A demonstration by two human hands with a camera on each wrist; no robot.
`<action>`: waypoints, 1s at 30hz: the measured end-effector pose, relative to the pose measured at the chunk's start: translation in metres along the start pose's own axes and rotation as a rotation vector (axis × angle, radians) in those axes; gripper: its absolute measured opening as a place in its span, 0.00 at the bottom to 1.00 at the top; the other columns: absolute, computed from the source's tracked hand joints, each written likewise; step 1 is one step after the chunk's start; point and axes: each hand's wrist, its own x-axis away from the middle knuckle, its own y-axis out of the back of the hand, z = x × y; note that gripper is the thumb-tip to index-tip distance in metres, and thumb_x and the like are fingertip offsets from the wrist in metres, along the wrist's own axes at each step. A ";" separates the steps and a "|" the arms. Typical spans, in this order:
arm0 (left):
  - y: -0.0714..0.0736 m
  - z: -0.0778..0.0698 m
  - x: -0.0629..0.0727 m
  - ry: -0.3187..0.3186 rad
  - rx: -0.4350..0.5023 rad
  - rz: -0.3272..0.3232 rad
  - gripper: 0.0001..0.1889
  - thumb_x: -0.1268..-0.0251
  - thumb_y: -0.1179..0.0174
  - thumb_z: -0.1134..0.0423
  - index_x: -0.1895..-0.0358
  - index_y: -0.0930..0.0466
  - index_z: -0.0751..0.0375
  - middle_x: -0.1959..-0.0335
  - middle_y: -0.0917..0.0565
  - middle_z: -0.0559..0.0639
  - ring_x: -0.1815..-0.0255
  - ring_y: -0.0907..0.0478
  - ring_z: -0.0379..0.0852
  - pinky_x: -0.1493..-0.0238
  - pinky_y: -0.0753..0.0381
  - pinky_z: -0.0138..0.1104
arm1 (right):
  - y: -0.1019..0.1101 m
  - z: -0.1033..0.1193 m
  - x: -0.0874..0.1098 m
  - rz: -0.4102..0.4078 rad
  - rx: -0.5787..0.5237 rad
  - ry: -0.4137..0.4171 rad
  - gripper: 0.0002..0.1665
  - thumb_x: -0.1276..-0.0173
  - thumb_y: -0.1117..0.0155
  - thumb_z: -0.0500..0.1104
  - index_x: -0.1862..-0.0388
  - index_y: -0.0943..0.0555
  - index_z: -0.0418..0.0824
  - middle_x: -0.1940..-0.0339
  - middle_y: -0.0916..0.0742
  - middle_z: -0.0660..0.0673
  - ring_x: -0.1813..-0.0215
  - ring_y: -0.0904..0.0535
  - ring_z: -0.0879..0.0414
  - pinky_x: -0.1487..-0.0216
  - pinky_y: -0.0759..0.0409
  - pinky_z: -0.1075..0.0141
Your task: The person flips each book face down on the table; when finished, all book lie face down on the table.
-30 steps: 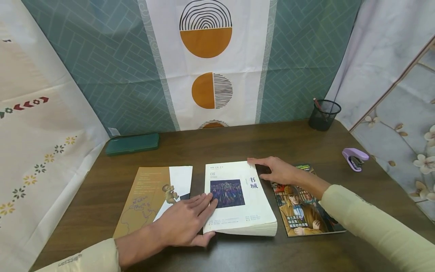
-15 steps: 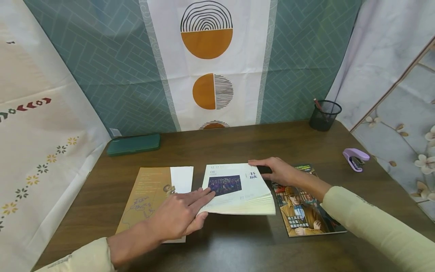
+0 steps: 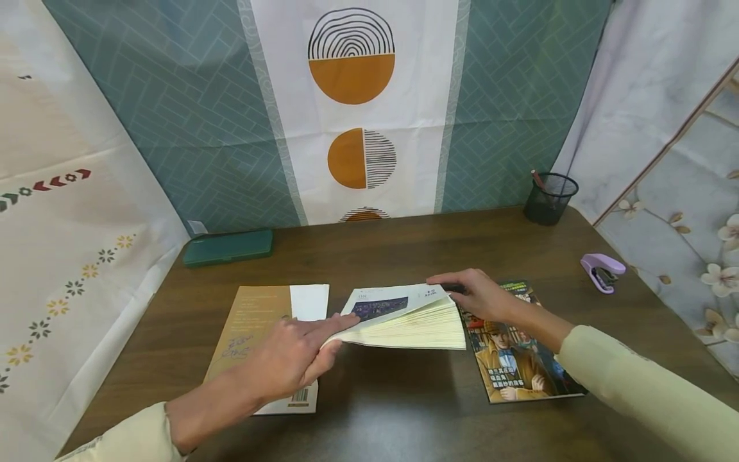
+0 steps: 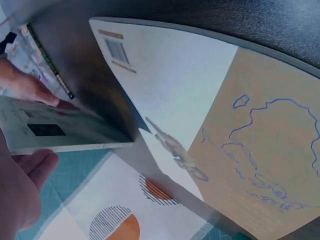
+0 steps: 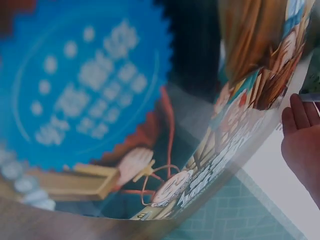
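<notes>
A thick white paperback book (image 3: 416, 324) is tilted up off the table in the middle of the head view, its near edge raised. Its cover lifts a little from the cream pages at the right. My left hand (image 3: 283, 356) pinches the book's near left side, fingers on the cover and thumb under it. At the far right corner my right hand (image 3: 479, 296) grips the book; its thumb is partly hidden. In the left wrist view the book (image 4: 75, 132) is seen edge-on between both hands. My right hand (image 5: 302, 145) shows at the right wrist view's edge.
A brown and white book (image 3: 254, 314) lies to the left, under my left forearm. To the right, a colourful magazine (image 3: 514, 366) lies under my right forearm. Farther back are a green case (image 3: 228, 248), a black mesh pen cup (image 3: 550, 199) and a purple stapler (image 3: 603, 271).
The white book's near edge has risen off the table, showing more of its page edges. My left hand, now gripping that edge, has moved up and left with it.
</notes>
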 end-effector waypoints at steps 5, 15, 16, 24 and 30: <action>0.009 0.000 -0.003 0.042 0.053 0.010 0.25 0.09 0.63 0.50 0.35 0.17 0.58 0.79 0.25 0.35 0.83 0.41 0.29 0.80 0.42 0.23 | 0.001 0.006 0.005 -0.082 -0.026 -0.078 0.22 0.20 0.45 0.26 0.34 0.16 0.37 0.38 0.13 0.32 0.84 0.37 0.59 0.80 0.35 0.65; 0.025 0.001 -0.009 0.081 0.073 -0.095 0.22 0.10 0.59 0.48 0.41 0.16 0.55 0.79 0.31 0.34 0.80 0.43 0.28 0.80 0.40 0.20 | -0.003 0.012 0.018 -0.239 0.037 -0.067 0.13 0.23 0.35 0.30 0.44 0.11 0.34 0.47 0.09 0.39 0.44 0.12 0.40 0.46 0.14 0.46; 0.026 0.001 -0.010 0.077 0.072 -0.119 0.21 0.10 0.57 0.48 0.44 0.16 0.55 0.80 0.34 0.34 0.81 0.44 0.27 0.81 0.41 0.19 | -0.004 0.013 0.019 -0.254 0.041 -0.066 0.13 0.23 0.35 0.30 0.44 0.11 0.34 0.48 0.09 0.39 0.45 0.12 0.41 0.47 0.13 0.47; 0.042 0.007 -0.018 0.070 0.026 -0.254 0.21 0.16 0.45 0.46 0.50 0.10 0.58 0.77 0.14 0.38 0.83 0.40 0.29 0.81 0.40 0.20 | -0.003 0.023 0.031 -0.338 -0.034 -0.166 0.10 0.24 0.32 0.35 0.47 0.10 0.35 0.54 0.08 0.42 0.58 0.13 0.46 0.60 0.16 0.66; 0.053 0.010 -0.019 0.136 0.103 -0.238 0.22 0.18 0.42 0.46 0.51 0.08 0.60 0.63 0.07 0.47 0.80 0.30 0.29 0.78 0.34 0.19 | 0.003 0.034 0.038 -0.393 -0.091 -0.234 0.11 0.24 0.31 0.36 0.46 0.10 0.36 0.53 0.08 0.40 0.57 0.12 0.41 0.63 0.17 0.67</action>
